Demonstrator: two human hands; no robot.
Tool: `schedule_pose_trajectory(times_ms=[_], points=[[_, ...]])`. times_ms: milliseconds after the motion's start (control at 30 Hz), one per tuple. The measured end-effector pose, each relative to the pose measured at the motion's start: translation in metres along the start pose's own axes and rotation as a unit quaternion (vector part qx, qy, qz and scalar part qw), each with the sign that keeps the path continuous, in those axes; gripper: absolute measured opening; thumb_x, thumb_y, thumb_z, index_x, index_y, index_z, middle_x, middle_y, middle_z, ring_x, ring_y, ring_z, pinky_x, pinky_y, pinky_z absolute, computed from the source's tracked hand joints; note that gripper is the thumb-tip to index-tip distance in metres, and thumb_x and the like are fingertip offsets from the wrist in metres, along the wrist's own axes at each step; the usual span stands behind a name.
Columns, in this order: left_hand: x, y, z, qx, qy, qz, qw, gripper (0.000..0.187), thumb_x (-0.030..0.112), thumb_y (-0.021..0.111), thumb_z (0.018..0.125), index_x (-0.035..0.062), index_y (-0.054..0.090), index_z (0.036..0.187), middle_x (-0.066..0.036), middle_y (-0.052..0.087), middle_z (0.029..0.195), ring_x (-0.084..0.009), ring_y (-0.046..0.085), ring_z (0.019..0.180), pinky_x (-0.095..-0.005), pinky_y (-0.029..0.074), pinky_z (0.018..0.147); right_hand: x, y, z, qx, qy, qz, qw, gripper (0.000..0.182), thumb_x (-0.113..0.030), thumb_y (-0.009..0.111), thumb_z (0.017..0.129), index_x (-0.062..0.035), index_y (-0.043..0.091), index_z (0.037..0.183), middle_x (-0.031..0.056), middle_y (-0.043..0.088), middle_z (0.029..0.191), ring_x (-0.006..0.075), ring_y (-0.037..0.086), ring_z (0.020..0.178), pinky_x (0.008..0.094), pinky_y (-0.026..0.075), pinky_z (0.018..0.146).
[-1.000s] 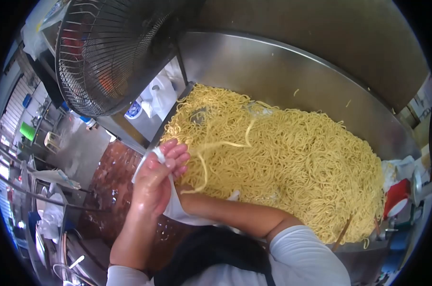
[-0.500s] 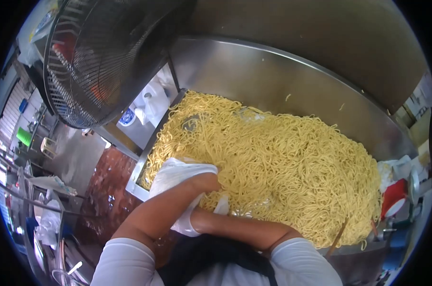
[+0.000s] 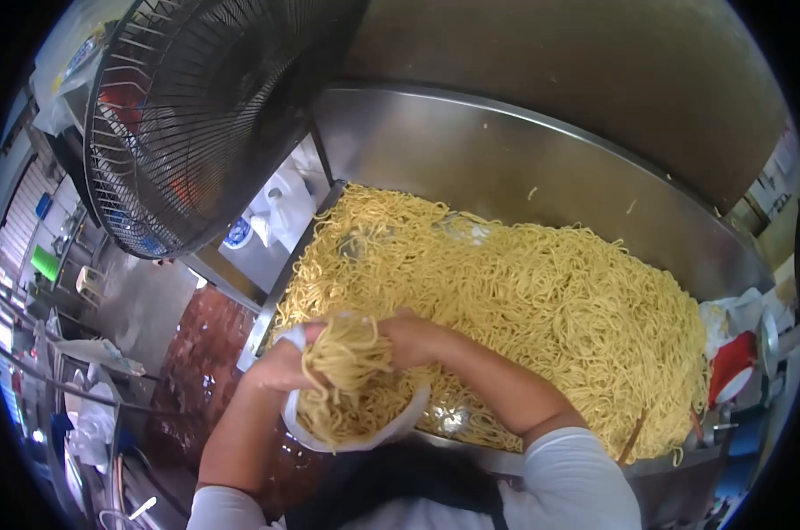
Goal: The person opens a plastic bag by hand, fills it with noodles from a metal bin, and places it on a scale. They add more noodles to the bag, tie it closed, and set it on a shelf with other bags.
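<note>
A white plastic bag [image 3: 398,430] hangs with its mouth open just in front of my body, with yellow noodles inside it. Over the mouth is a clump of noodles [image 3: 349,353], between my two hands. My left hand [image 3: 287,364] is closed at the clump's left side, against the bag's edge; its fingertips are partly hidden by noodles. From the right, my right hand [image 3: 409,339] grips the same clump, its fingers partly covered. Behind both hands, a large heap of yellow noodles [image 3: 577,309] is spread over the metal tray [image 3: 257,340].
A large caged fan [image 3: 206,124] stands close at upper left. A tall metal panel [image 3: 506,150] backs the tray. Wooden sticks [image 3: 632,439] poke from the heap's near right edge, beside a red container [image 3: 734,358]. The floor at left [image 3: 210,340] looks wet.
The bag, earlier bunched over my crossed forearms, is now upright, open and holds noodles. My hands have uncrossed, and a clump of noodles is now between them.
</note>
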State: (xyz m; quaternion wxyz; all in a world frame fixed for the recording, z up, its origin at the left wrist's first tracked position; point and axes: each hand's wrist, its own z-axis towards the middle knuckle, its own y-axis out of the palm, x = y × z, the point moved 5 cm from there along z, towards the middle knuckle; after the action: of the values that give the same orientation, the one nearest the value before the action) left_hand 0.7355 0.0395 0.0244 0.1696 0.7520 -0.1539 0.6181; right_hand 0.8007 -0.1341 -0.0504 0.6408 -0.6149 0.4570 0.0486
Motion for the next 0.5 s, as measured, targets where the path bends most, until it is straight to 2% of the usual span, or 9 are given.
schedule_pose_trajectory(times_ms=[33, 100, 133, 167, 200, 267, 300, 433, 500], points=[[0.0, -0.004, -0.01, -0.017, 0.005, 0.049, 0.999, 0.071, 0.002, 0.085, 0.055, 0.0015, 0.062, 0.122, -0.004, 0.068, 0.114, -0.0147, 0.063, 0.101, -0.0306, 0.049, 0.095, 0.013, 0.004, -0.005, -0.007, 0.052, -0.074, 0.996, 0.034, -0.028, 0.08, 0.072, -0.0175, 0.069, 0.102, 0.0076, 0.07, 0.101, 0.0262, 0.065, 0.098, 0.0476, 0.038, 0.099], [-0.016, -0.018, -0.028, 0.025, -0.058, 0.061, 0.996, 0.064, 0.005, 0.083, 0.059, 0.0005, 0.063, 0.12, -0.005, 0.069, 0.113, -0.0144, 0.063, 0.101, -0.0309, 0.049, 0.093, 0.051, -0.037, -0.041, 0.197, 0.081, 0.014, 0.977, 0.028, -0.023, 0.079, 0.071, -0.0169, 0.071, 0.098, 0.0067, 0.071, 0.091, 0.0286, 0.067, 0.083, 0.0507, 0.036, 0.105], [-0.029, -0.024, -0.033, 0.049, -0.129, 0.148, 0.979, 0.063, 0.009, 0.081, 0.062, 0.0017, 0.062, 0.122, -0.006, 0.069, 0.111, -0.015, 0.064, 0.1, -0.0306, 0.05, 0.09, 0.054, -0.062, -0.06, 0.266, 0.117, -0.051, 0.956, 0.02, -0.021, 0.08, 0.072, -0.0174, 0.071, 0.09, 0.0045, 0.071, 0.09, 0.0264, 0.066, 0.085, 0.0554, 0.029, 0.11], [-0.042, -0.029, -0.04, 0.068, -0.198, 0.234, 0.949, 0.061, 0.012, 0.079, 0.066, 0.0029, 0.062, 0.123, -0.007, 0.07, 0.11, -0.0155, 0.065, 0.099, -0.0302, 0.05, 0.088, 0.052, -0.083, -0.065, 0.274, 0.18, -0.167, 0.93, 0.018, -0.017, 0.08, 0.072, -0.0171, 0.07, 0.087, 0.0049, 0.07, 0.088, 0.025, 0.066, 0.087, 0.0545, 0.028, 0.111], [-0.054, -0.031, -0.044, 0.069, -0.227, 0.292, 0.926, 0.06, 0.022, 0.075, 0.07, 0.0071, 0.061, 0.126, -0.011, 0.07, 0.106, -0.0204, 0.066, 0.097, -0.0321, 0.05, 0.085, 0.058, -0.099, -0.075, 0.342, 0.13, -0.201, 0.909, 0.018, -0.014, 0.079, 0.072, -0.015, 0.07, 0.088, 0.0053, 0.069, 0.084, 0.0257, 0.065, 0.089, 0.0542, 0.029, 0.111], [-0.053, -0.031, -0.05, 0.087, -0.24, 0.37, 0.893, 0.061, 0.024, 0.075, 0.069, 0.0075, 0.06, 0.126, -0.013, 0.069, 0.106, -0.0237, 0.066, 0.097, -0.0332, 0.05, 0.085, 0.078, -0.134, -0.096, 0.49, 0.098, -0.27, 0.823, 0.018, -0.01, 0.076, 0.073, -0.012, 0.069, 0.088, 0.007, 0.068, 0.082, 0.0269, 0.065, 0.09, 0.0534, 0.031, 0.109], [-0.051, -0.033, -0.053, 0.102, -0.251, 0.448, 0.852, 0.062, 0.026, 0.074, 0.069, 0.008, 0.06, 0.126, -0.015, 0.069, 0.106, -0.0269, 0.066, 0.097, -0.0343, 0.05, 0.086, 0.09, -0.149, -0.104, 0.503, 0.126, -0.28, 0.808, 0.018, -0.008, 0.075, 0.073, -0.0118, 0.069, 0.09, 0.0078, 0.069, 0.085, 0.0281, 0.065, 0.09, 0.0527, 0.033, 0.106], [-0.072, -0.052, -0.069, 0.091, -0.31, 0.399, 0.858, 0.054, 0.016, 0.074, 0.069, 0.0077, 0.064, 0.121, -0.014, 0.07, 0.106, -0.0256, 0.066, 0.095, -0.0332, 0.051, 0.085, 0.134, -0.191, -0.133, 0.502, 0.22, -0.311, 0.776, 0.024, -0.005, 0.073, 0.072, -0.011, 0.07, 0.095, 0.0105, 0.071, 0.091, 0.032, 0.064, 0.094, 0.0503, 0.04, 0.099], [-0.08, -0.062, -0.078, 0.156, -0.33, 0.417, 0.832, 0.052, 0.016, 0.073, 0.069, 0.0074, 0.064, 0.119, -0.015, 0.07, 0.104, -0.0252, 0.067, 0.095, -0.0346, 0.051, 0.084, 0.162, -0.189, -0.129, 0.353, 0.392, -0.281, 0.801, 0.026, -0.015, 0.073, 0.076, -0.0149, 0.071, 0.102, 0.0068, 0.072, 0.098, 0.0276, 0.066, 0.098, 0.0473, 0.034, 0.107]])
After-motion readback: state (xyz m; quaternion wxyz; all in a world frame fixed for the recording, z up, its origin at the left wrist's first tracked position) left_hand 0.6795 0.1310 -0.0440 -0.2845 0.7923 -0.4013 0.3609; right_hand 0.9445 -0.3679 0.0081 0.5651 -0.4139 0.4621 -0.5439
